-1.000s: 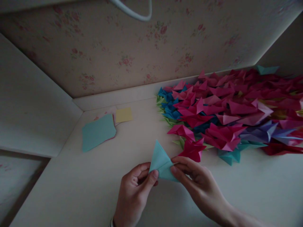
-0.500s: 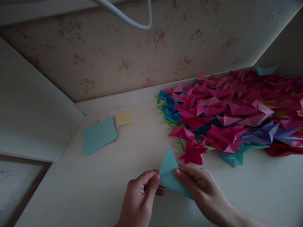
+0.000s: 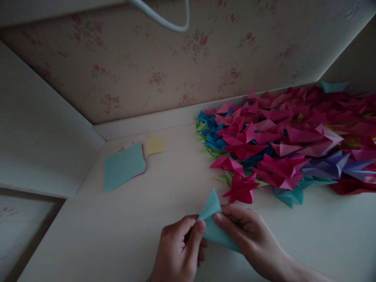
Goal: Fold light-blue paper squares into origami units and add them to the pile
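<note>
A folded teal paper [image 3: 212, 219] with a pointed tip sits low in the middle of the view, just above the pale desk [image 3: 164, 196]. My left hand [image 3: 180, 250] pinches its left edge between thumb and fingers. My right hand [image 3: 249, 235] grips its right side, the thumb pressed on the top face. Both hands are closed on the paper. Just beyond its tip lies a dark pink folded piece [image 3: 241, 190] at the edge of a big pile.
A large heap of folded paper pieces [image 3: 288, 137], mostly pink with some blue, green and purple, covers the desk's right side. Flat teal sheets [image 3: 123, 166] and a yellow note [image 3: 155, 144] lie at the back left. Flowered wallpaper [image 3: 164, 66] stands behind; a white cord [image 3: 173, 23] hangs above.
The teal paper and both hands have shifted slightly right and nearer to me. The paper's tip looks shorter and more tilted, and my left fingers have closed further onto it.
</note>
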A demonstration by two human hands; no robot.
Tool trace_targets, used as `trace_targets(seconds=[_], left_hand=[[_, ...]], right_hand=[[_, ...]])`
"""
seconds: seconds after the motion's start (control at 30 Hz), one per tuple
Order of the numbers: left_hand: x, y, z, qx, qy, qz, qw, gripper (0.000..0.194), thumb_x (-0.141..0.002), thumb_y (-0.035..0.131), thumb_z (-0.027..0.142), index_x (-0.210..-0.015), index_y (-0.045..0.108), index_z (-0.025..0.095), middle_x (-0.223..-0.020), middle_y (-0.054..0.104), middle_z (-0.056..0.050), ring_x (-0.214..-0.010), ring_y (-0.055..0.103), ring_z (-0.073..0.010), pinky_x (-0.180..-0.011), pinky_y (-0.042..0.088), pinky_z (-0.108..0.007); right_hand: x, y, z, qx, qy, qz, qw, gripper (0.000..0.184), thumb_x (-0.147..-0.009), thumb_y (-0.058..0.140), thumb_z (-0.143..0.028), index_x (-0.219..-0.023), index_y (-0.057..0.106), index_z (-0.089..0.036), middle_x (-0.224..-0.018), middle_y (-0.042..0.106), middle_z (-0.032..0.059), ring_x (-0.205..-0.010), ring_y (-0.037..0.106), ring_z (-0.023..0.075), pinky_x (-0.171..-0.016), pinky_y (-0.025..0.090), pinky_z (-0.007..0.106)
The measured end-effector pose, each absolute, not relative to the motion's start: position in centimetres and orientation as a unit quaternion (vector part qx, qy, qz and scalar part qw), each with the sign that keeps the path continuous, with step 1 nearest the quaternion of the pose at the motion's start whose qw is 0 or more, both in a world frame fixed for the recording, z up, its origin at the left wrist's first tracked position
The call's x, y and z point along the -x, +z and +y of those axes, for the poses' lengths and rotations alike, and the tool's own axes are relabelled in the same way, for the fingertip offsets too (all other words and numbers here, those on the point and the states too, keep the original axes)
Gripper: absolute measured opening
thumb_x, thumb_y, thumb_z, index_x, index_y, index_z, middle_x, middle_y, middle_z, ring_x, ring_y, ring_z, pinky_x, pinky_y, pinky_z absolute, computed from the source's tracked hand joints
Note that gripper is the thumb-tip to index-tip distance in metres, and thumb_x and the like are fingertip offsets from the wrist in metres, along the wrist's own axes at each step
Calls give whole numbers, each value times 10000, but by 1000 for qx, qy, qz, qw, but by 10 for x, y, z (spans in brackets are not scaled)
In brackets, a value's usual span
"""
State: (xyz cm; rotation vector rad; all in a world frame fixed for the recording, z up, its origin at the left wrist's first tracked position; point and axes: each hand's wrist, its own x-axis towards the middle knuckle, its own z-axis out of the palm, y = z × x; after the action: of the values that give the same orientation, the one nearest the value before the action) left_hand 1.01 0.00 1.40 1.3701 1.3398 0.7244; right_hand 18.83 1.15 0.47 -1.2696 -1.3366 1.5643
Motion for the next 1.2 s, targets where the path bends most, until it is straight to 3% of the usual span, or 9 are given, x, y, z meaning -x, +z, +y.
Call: trace_targets(seconds=[0.17, 0.3, 0.5, 0.73, 1.07, 1.2], left_hand=[[-13, 16, -5, -568, 339, 583, 472, 363, -916, 560, 462, -682, 637, 194, -460, 525, 17, -397, 483, -106, -400, 354, -175], [-11, 15, -4, -589, 305, 572, 482, 371, -927, 542, 463, -671, 597, 200, -465, 525, 15, -412, 479, -111, -414, 353, -185], [-8, 12, -1, -548, 279, 559, 556, 420, -916, 532, 546, -710, 599, 186, -505, 590, -14, -443, 524, -125, -437, 403, -195], [-15, 13, 3, -466, 323, 557, 607, 466, -863, 589, 606, -694, 596, 171, -502, 563, 15, -405, 509, -99, -404, 392, -178], [-9, 14, 3, -508, 365, 603, 494, 372, -922, 573, 489, -710, 623, 188, -495, 580, 29, -460, 554, -123, -481, 435, -198], [-6, 15, 7, -501, 381, 619, 469, 358, -899, 614, 477, -704, 661, 181, -518, 627, 21, -484, 591, -130, -506, 475, -205]], right_hand=[[-187, 6, 10, 426, 708, -449, 341, 249, -853, 730, -398, -887, 612, -181, -770, 651, 1, -701, 592, 144, -625, 468, 225], [-186, 9, 11, 433, 746, -409, 298, 403, -744, 843, -295, -1001, 554, -183, -723, 682, -15, -640, 633, 134, -575, 492, 204], [-186, 11, 15, 425, 755, -406, 291, 405, -754, 821, -271, -1024, 542, -156, -691, 688, -9, -586, 635, 123, -546, 499, 203], [-186, 14, 12, 417, 745, -414, 317, 325, -800, 748, -150, -1069, 566, -161, -757, 705, -1, -679, 635, 126, -589, 477, 200], [-189, 10, 13, 437, 745, -407, 298, 463, -836, 746, -367, -1197, 608, -112, -767, 738, 57, -698, 696, 176, -652, 544, 278], [-190, 12, 14, 427, 744, -409, 311, 367, -839, 750, -385, -1095, 694, -129, -766, 729, 40, -703, 677, 142, -661, 531, 240]])
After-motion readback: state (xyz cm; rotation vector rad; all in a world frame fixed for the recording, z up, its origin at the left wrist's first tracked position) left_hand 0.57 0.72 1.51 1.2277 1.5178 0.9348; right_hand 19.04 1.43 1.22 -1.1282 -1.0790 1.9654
